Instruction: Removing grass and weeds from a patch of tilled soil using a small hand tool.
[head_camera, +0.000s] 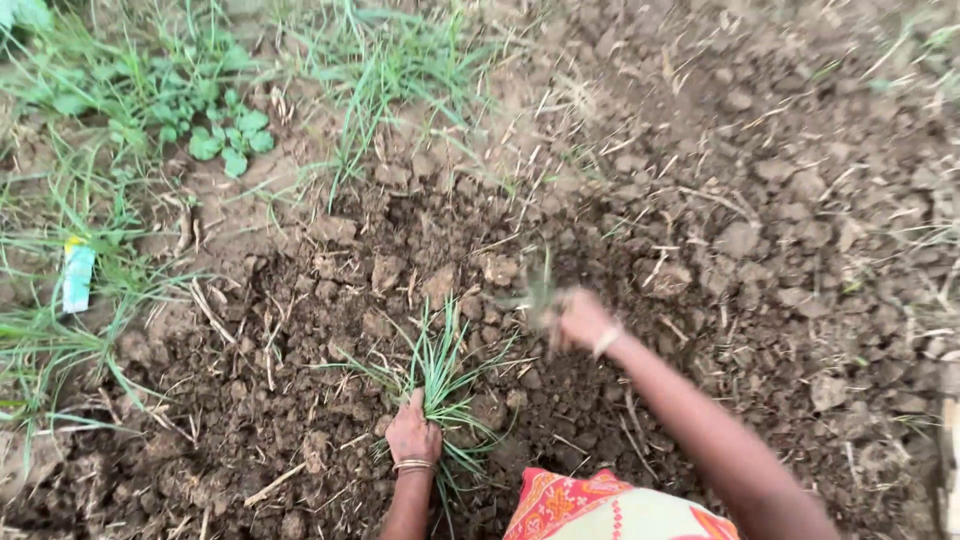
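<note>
My left hand (413, 433) rests low on the loose brown soil, closed around the base of a bunch of thin green seedlings (437, 368) that fan upward. A bangle sits on that wrist. My right hand (580, 320) is blurred, raised over the soil to the right, fingers pinched on a small tuft of green shoots (541, 290). It also wears a bangle. An orange patterned cloth (600, 508) covers my lap at the bottom.
Dug, clumpy earth (760, 220) with dry straw bits fills the middle and right. Grass and leafy weeds (220, 130) grow along the left and top. A small pale wrapper (77, 277) lies in the grass at left.
</note>
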